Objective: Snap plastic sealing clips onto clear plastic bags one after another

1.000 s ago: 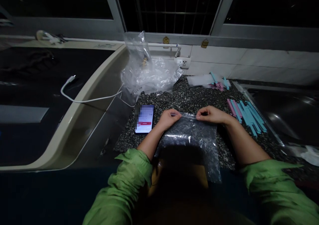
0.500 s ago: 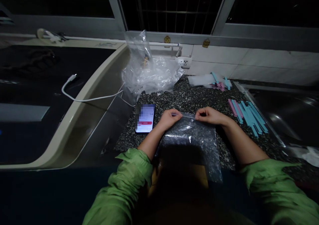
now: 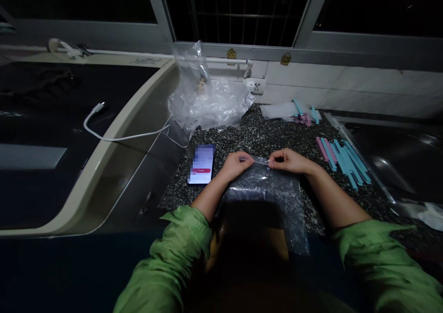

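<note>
A clear plastic bag (image 3: 265, 193) lies on the dark speckled counter (image 3: 238, 140), its lower part reaching over the front edge. My left hand (image 3: 236, 166) pinches the bag's top edge on the left. On the right, my right hand (image 3: 288, 160) grips the same edge between thumb and fingers. A short stretch of the edge runs taut between the two hands. Left of my left hand, a phone (image 3: 201, 164) lies with its screen lit. Beyond my right hand rests a pile of blue and pink strips (image 3: 346, 160).
Crumpled clear plastic (image 3: 216, 103) is heaped at the back, near a wall socket (image 3: 255, 86). Flat translucent packets (image 3: 278, 111) with more strips lie by the wall. A metal sink (image 3: 398, 160) is at right. A white cable (image 3: 138, 138) crosses the dark-topped machine (image 3: 90, 174) at left.
My right hand has moved slightly left along the bag's edge, closer to my left hand. My left hand stays nearly in place.
</note>
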Demonstrator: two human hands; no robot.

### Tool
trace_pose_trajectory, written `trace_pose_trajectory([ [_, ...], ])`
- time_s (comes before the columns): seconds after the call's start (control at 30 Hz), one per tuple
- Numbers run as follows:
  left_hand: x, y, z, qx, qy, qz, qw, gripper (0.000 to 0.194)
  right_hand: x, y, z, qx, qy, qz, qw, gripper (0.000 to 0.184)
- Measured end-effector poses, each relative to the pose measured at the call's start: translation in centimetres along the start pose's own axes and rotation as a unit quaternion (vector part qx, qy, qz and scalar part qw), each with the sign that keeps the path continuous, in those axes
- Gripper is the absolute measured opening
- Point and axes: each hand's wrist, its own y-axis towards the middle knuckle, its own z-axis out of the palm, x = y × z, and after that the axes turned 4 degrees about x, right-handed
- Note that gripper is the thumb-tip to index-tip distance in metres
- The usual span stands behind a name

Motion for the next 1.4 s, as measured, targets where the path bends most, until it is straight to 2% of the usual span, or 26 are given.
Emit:
trace_pose_trajectory([
  [0.43, 0.0, 0.0, 0.0, 0.006, -0.021, -0.002, 1.000, 0.009, 0.5, 0.3, 0.3, -0.027, -0.005, -0.013, 1.000, 0.038],
  [0.6, 0.8, 0.0, -0.5, 0.022, -0.012, -0.006, 1.000, 0.022, 0.1, -0.6, -1.4, -0.106, 0.002, -0.023, 0.994, 0.040],
  [0.8, 0.8, 0.1, -0.5, 0.013, -0.018, -0.022, 1.000, 0.015, -1.3, -1.3, -2.9, -0.178, 0.009, -0.030, 0.984, 0.039],
  [0.97, 0.9, 0.2, -0.3, 0.004, -0.041, -0.024, 0.999, 0.013, -1.6, -1.2, -3.0, -0.187, 0.023, -0.034, 0.982, 0.039],
  [1.2, 1.1, 0.5, -0.9, -0.056, -0.092, 0.010, 0.994, 0.018, -1.1, -2.1, -3.4, -0.130, 0.021, -0.016, 0.991, 0.041],
  [1.4, 1.0, 0.5, -1.0, -0.090, -0.061, 0.021, 0.994, 0.015, -0.4, -2.6, -3.4, -0.129, 0.055, -0.059, 0.988, 0.038],
])
